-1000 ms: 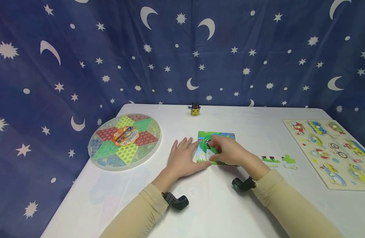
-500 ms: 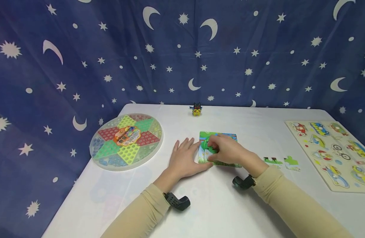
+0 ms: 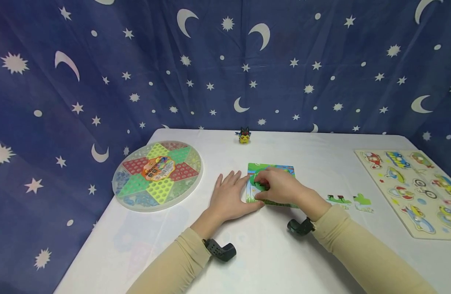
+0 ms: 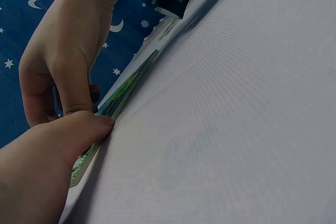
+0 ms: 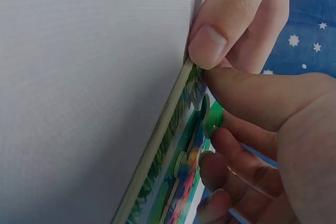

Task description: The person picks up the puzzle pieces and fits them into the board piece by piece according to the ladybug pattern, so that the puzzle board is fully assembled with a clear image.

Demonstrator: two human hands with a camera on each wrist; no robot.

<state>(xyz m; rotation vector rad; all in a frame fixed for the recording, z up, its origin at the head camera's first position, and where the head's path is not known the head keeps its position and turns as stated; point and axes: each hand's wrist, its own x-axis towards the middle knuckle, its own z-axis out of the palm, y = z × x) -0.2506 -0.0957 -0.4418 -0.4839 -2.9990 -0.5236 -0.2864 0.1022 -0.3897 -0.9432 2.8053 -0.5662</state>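
Note:
A jigsaw puzzle board [image 3: 255, 166] with a bright green and blue picture lies at the middle of the table. My left hand [image 3: 229, 196] rests at its left side, fingers stretched forward, with the thumb [image 4: 94, 129] along the front edge. Over the board, my right hand [image 3: 284, 188] pinches a green puzzle piece [image 5: 211, 119], which stands tilted above the picture in the right wrist view. The hand hides much of the board in the head view. Two loose puzzle pieces lie to the right, one with dark shapes on top [image 3: 338, 199] and one mostly green [image 3: 363, 200].
A round Chinese checkers board [image 3: 157, 175] lies at the left. On the right is a wooden peg puzzle [image 3: 409, 192] with vehicle shapes. A small yellow and black figurine [image 3: 244, 135] stands at the back, before a blue starry curtain [image 3: 210, 61].
The fingers of my right hand have shifted slightly left over the board with the puzzle piece. My left hand stays at the board's edge. The head view has turned a little.

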